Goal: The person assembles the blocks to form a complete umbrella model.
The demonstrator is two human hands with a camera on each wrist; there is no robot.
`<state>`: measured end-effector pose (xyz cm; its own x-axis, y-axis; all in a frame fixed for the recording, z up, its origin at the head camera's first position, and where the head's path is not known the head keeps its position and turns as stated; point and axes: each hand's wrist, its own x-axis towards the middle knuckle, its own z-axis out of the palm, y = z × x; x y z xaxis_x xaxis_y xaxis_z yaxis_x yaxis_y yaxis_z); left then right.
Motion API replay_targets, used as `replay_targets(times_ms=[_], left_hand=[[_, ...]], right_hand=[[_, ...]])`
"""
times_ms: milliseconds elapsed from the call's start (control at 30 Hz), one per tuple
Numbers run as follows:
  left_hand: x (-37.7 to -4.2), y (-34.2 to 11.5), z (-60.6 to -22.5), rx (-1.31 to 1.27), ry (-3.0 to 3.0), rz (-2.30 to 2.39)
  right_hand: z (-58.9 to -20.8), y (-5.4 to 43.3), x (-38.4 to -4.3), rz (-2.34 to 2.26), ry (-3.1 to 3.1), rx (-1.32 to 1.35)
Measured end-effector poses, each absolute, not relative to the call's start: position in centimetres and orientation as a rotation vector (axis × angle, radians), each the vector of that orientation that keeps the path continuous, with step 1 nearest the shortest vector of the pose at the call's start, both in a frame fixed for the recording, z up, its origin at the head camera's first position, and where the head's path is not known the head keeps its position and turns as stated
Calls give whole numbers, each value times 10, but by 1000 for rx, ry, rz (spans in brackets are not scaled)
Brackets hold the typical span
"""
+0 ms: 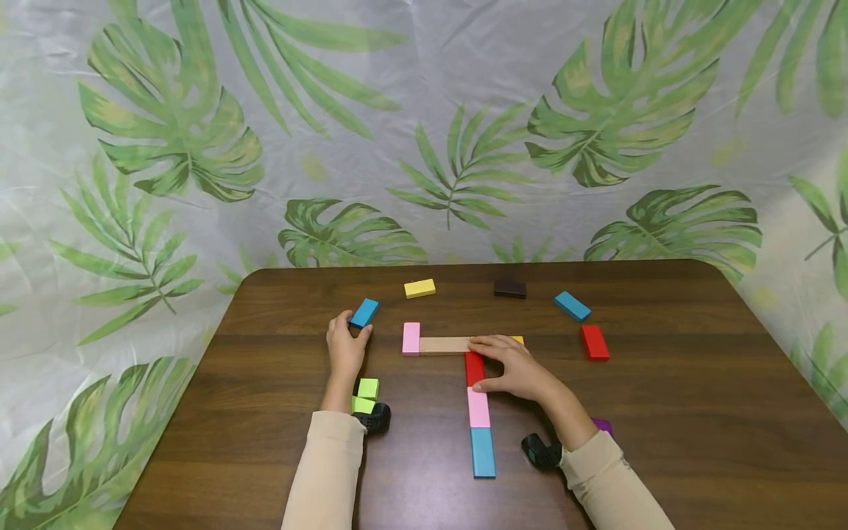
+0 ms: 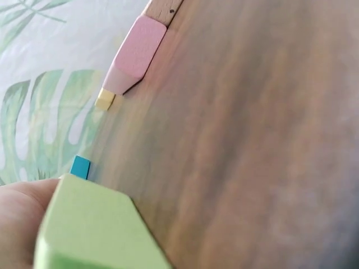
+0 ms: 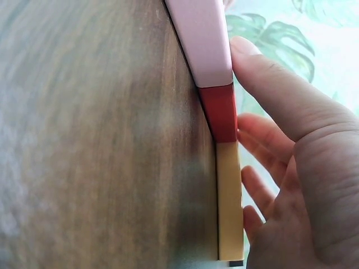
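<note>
The red block (image 1: 475, 370) lies mid-worktop (image 1: 265, 442), heading a column that runs toward the person through a pink block (image 1: 478, 407) and a pale blue block (image 1: 483, 453). Across its far end, a plain wood block (image 1: 442, 345) and an orange block (image 1: 518, 341) form a crossbar, with a pink end piece (image 1: 411, 338) set crosswise at the left.

The right hand (image 1: 513, 368) lies over the join, fingers extended and relaxed, gripping nothing (its thumb is by the red-pink seam). A sideways drag there could skew the column, since the pieces seem merely butted together.

Well left, the left hand (image 1: 344, 350) has thumb and fingers about the near end of a bright blue block (image 1: 364, 313); I cannot tell whether they pinch it. Two green blocks (image 1: 368, 389) lie beside that wrist's black device (image 1: 374, 418), so a low forearm swing might scatter them.

Farther out lie a yellow block (image 1: 420, 288) and a dark block (image 1: 510, 289).
</note>
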<state>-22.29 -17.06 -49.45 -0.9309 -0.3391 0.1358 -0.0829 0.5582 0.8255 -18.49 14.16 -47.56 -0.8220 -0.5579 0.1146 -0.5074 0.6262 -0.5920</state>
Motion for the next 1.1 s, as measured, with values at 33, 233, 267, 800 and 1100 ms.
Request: replay_targets(times_ms=[33, 233, 267, 800, 1100], left_hand=[[-223, -171, -494, 352, -2510, -1308], [-224, -171, -492, 371, -2507, -1285], [-225, -171, -492, 373, -2511, -1280], [-227, -168, -481, 269, -2461, -1386], [-228, -151, -465, 109, -2492, -1342]], right_hand=[[-475, 141, -185, -968, 2758, -904], [-475, 141, -184, -972, 2757, -896], [-475, 141, -184, -971, 2758, -895], [-476, 141, -185, -962, 2760, -890], [-476, 141, -185, -957, 2757, -882]])
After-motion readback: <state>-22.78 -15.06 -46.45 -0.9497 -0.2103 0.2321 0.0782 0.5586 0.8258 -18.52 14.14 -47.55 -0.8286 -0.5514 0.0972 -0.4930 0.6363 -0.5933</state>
